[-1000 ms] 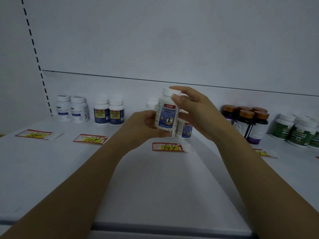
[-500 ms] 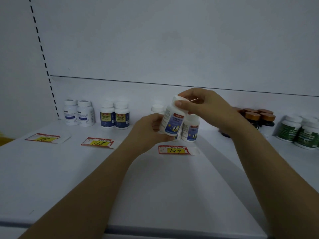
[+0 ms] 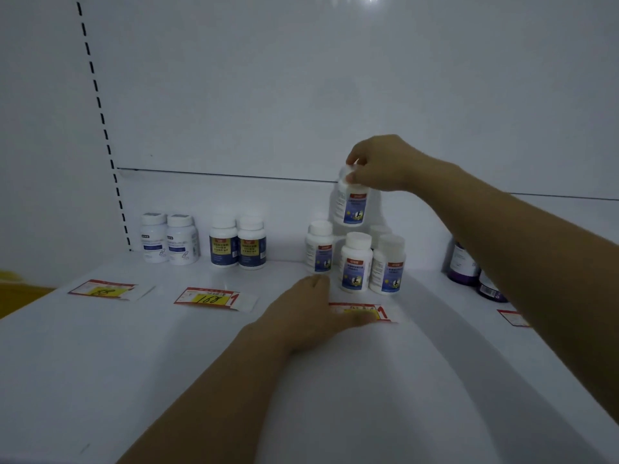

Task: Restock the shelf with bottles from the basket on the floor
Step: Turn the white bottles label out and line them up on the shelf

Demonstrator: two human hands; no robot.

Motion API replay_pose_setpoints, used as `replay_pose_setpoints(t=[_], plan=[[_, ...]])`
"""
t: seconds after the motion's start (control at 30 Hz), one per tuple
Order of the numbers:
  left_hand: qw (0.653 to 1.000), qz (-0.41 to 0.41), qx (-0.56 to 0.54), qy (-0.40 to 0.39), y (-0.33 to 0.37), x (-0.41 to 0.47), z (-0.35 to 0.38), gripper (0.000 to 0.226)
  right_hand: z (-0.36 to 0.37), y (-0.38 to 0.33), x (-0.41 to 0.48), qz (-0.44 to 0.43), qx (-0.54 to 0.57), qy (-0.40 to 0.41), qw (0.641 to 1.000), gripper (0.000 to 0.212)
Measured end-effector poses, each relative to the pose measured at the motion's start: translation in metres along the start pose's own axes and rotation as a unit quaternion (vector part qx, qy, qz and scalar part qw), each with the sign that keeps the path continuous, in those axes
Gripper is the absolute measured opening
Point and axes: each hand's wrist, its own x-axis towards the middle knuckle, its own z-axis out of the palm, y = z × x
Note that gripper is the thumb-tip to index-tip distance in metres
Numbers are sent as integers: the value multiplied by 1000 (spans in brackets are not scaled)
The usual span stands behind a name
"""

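Note:
My right hand pinches the cap of a white bottle with a blue label and holds it upright in the air, above and behind a cluster of matching bottles on the white shelf. My left hand lies flat on the shelf just in front of that cluster, its fingers straight and partly covering a red and yellow price tag. The basket is out of view.
At the back left stand two white bottles and two bottles with dark blue and yellow labels. Dark purple bottles sit at the right behind my right forearm. Price tags lie along the shelf.
My left hand let go of the bottle and dropped flat onto the shelf. My right hand lifted the bottle by its cap, up and back over the cluster.

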Motion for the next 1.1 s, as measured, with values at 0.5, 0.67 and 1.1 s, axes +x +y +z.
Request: replay_pose_setpoints(t=[0.5,0.67,1.1], plan=[[989,4,127,-74,-4,4,8,116,91,11,5,72,37,-65,995,32],[989,6,128,-76,-4,3,7,116,74,9,8,65,-30,-84,994,38],[991,12,118,-68,-5,3,7,118,78,41,2,184,-20,-125,975,37]])
